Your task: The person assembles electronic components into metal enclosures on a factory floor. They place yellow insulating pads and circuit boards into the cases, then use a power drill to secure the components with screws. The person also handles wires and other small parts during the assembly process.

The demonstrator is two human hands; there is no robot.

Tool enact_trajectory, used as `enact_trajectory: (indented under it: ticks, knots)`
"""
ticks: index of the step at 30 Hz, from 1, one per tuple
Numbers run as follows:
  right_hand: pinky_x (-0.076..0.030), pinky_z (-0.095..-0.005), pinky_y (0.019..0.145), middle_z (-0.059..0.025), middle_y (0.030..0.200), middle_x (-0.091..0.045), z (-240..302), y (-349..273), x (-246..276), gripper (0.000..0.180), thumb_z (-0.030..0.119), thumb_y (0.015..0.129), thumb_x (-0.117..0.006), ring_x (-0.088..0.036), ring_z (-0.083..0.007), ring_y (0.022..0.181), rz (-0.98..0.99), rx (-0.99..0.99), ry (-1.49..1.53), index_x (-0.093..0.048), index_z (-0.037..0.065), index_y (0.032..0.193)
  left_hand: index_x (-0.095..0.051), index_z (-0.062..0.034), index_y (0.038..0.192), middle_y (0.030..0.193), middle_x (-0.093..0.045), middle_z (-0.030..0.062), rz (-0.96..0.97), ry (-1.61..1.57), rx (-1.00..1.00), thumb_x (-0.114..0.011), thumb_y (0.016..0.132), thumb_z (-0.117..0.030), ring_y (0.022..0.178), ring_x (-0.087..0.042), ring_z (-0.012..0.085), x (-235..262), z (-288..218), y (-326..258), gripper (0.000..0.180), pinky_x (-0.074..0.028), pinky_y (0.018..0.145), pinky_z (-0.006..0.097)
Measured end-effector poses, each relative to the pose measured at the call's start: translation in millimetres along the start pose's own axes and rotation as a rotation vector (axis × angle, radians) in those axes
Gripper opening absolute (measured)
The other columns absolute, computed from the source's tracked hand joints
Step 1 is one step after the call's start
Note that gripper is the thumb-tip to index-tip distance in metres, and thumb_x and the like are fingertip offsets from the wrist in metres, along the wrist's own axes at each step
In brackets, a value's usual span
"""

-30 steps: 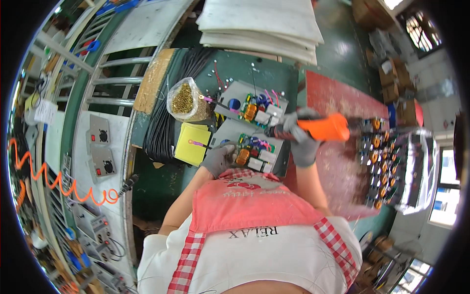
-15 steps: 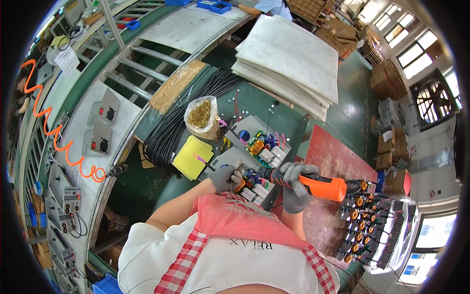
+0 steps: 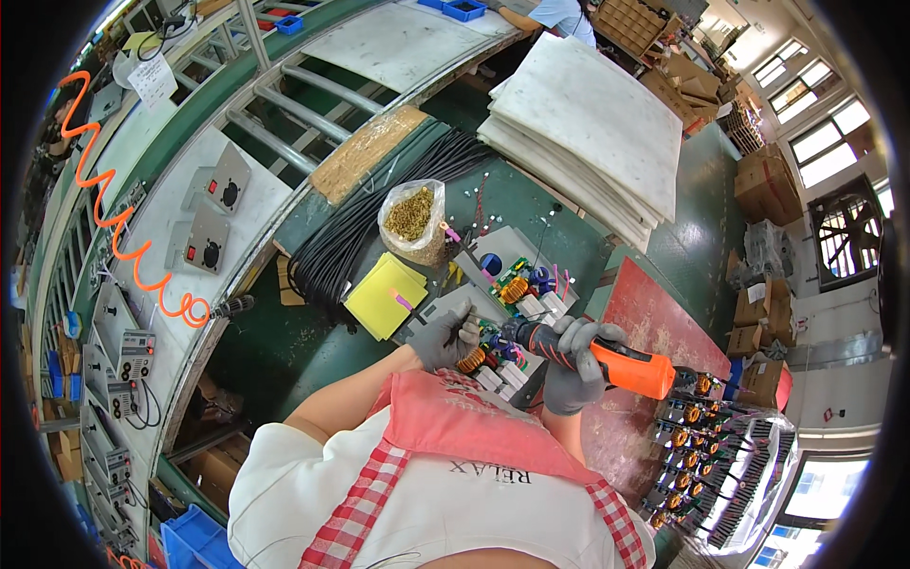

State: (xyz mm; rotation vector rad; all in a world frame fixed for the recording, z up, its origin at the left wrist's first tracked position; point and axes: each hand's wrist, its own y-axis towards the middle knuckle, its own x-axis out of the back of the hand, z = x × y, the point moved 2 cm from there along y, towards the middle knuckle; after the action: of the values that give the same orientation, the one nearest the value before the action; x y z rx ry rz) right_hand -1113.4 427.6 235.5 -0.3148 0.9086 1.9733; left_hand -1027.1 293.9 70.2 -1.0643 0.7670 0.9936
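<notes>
My right hand [image 3: 576, 365], in a grey glove, is wrapped round an orange and black power screwdriver [image 3: 633, 368]. Its nose points left, over the near circuit board [image 3: 495, 368], which carries copper coils and white blocks. At that board's left edge, close to the tool's nose, is my gloved left hand [image 3: 445, 339]. Its fingers are drawn together, and whatever they pinch is too small to tell. Just beyond lies a second circuit board [image 3: 527, 288] on a grey metal plate. Yellow sheets [image 3: 384, 299] lie left of the boards, below an open clear bag of brass-coloured fasteners [image 3: 413, 216].
Black cables [image 3: 332, 242] run along the bench's left side. White boards [image 3: 588, 123] are stacked at the far side. More coil-bearing circuit boards [image 3: 687, 441] crowd the red surface [image 3: 654, 308] at right. Leftward stands a roller conveyor [image 3: 301, 119]; an orange coiled hose [image 3: 118, 223] hangs beside it.
The whole view has shifted slightly, with the bench appearing further right and lower. Both hands stay at the near board, and the screwdriver remains in my right hand.
</notes>
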Motion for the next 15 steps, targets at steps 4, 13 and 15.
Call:
enact_trajectory:
  ticks: [4,13,15]
  knots:
    - [-0.040,-0.0366,0.073,-0.0012,0.067,-0.043,-5.4,2.2,-9.1,0.039,0.009,0.069,-0.057,-0.041,-0.0147,0.062,-0.045,-0.009,0.000,-0.051,0.007,0.108,-0.057,-0.0033,0.095,0.081,-0.049,0.0015,0.034,-0.045,-0.044,-0.054,0.094,-0.023,0.064,-0.048,0.0092,2.5,-10.4,0.5,0.020,-0.046,0.053,0.020]
    - [-0.043,-0.0440,0.088,-0.0051,0.075,-0.053,-49.7,19.0,3.7,0.040,0.010,0.072,-0.059,-0.052,-0.0184,0.070,-0.018,-0.126,-0.109,-0.047,0.005,0.110,-0.056,-0.0012,0.102,0.084,-0.058,0.0054,-0.184,0.480,-0.195,-0.050,0.096,-0.021,0.065,-0.055,0.0097,1.8,-10.7,-2.9,0.021,-0.049,0.054,0.017]
    - [-0.044,-0.0457,0.089,-0.0079,0.081,-0.058,-71.1,27.2,11.1,0.038,0.003,0.074,-0.057,-0.058,-0.0209,0.076,-0.030,-0.135,-0.165,-0.046,0.002,0.111,-0.054,0.0028,0.107,0.090,-0.059,0.0070,-0.183,0.560,-0.189,-0.052,0.095,-0.018,0.074,-0.056,0.0113,14.5,-12.5,-2.1,0.025,-0.050,0.060,0.021]
